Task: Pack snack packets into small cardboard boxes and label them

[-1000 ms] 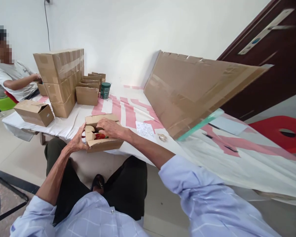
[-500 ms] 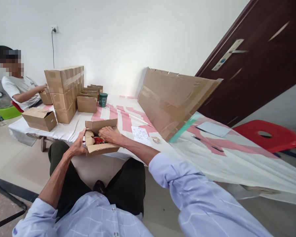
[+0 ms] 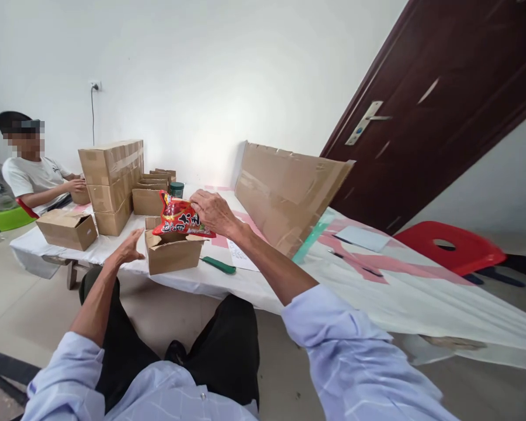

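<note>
My right hand (image 3: 213, 210) grips a red snack bag (image 3: 179, 217) with black and white printed characters, pinching it at its right side. The bag hangs just above an open cardboard box (image 3: 175, 254) at the table's front edge. Beside the box's left wall is my left hand (image 3: 129, 248), fingers apart and holding nothing. The box's inside is mostly hidden by the bag and its near wall. A green object, perhaps a box cutter (image 3: 219, 265), lies to the right of the box.
Taped boxes (image 3: 109, 190) are stacked at the left, near another small box (image 3: 66, 229) and a green tub (image 3: 176, 189). A large cardboard sheet (image 3: 289, 193) leans on the table. A person (image 3: 37, 181) sits at the far left, and a red stool (image 3: 451, 245) stands right.
My right hand has raised the red snack bag out of the box. My left hand has let go of the box's side. The view has shifted, and the green object now shows.
</note>
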{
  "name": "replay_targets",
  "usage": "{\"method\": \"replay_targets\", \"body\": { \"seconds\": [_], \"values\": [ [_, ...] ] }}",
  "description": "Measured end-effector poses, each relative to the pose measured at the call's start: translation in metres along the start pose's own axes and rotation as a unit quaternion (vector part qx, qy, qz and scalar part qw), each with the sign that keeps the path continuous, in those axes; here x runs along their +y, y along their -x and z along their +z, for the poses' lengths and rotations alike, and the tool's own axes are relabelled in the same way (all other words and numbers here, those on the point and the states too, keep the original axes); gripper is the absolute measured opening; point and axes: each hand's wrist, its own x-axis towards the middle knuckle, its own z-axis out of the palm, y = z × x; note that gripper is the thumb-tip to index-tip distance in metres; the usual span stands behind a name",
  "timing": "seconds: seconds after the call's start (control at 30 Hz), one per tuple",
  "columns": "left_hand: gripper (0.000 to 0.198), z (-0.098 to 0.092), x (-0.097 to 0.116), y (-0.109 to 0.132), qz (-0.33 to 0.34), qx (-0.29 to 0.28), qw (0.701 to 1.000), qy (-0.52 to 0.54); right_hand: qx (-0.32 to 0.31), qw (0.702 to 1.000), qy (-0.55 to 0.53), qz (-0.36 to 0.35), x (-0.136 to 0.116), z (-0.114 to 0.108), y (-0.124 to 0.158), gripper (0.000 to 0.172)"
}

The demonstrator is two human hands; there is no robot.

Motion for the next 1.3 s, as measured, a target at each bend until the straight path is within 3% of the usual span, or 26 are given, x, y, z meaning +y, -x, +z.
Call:
{"method": "replay_targets", "body": {
  "seconds": [0.1,0.17,0.27,0.37,0.43,0.5,0.6,0.67,0.73,0.83,1.03,1.3],
  "values": [
    [0.085,-0.015,0.026,0.006,-0.047,0.048,0.998,0.010,0.000,1.000,0.000,-0.017,-0.008,0.011,0.008,0.031],
    [0.076,-0.009,0.051,0.013,-0.070,0.041,0.995,0.054,0.005,0.999,-0.009,-0.038,-0.020,0.017,0.011,0.031],
    [0.072,0.010,0.088,0.021,-0.116,0.014,0.970,0.213,0.041,0.996,-0.060,-0.056,-0.037,0.022,0.013,0.030],
    [0.065,0.013,0.110,0.023,-0.106,0.055,0.962,0.245,0.140,0.975,-0.172,0.006,-0.041,0.025,0.015,0.027],
    [0.063,0.003,0.116,0.020,-0.085,0.101,0.958,0.255,0.175,0.932,-0.304,0.093,-0.037,0.030,0.015,0.043],
    [0.064,-0.010,0.118,0.016,-0.067,0.142,0.948,0.277,0.132,0.862,-0.466,0.152,-0.034,0.038,0.014,0.058],
    [0.068,-0.019,0.115,0.010,-0.077,0.159,0.934,0.309,0.044,0.757,-0.632,0.157,-0.038,0.051,0.010,0.052],
    [0.069,-0.018,0.109,0.007,-0.099,0.150,0.931,0.317,0.027,0.717,-0.675,0.172,-0.046,0.059,0.006,0.037],
    [0.067,-0.015,0.099,0.007,-0.120,0.144,0.930,0.316,0.007,0.695,-0.685,0.217,-0.054,0.066,0.002,0.024],
    [0.065,-0.010,0.081,0.009,-0.155,0.144,0.926,0.313,-0.026,0.685,-0.676,0.269,-0.059,0.074,-0.002,0.014],
    [0.064,-0.003,0.055,0.013,-0.203,0.146,0.920,0.303,-0.045,0.687,-0.666,0.288,-0.053,0.086,0.002,0.013],
    [0.066,-0.004,0.059,0.006,-0.196,0.149,0.927,0.283,-0.041,0.698,-0.660,0.274,-0.046,0.081,0.001,0.023]
  ]
}}
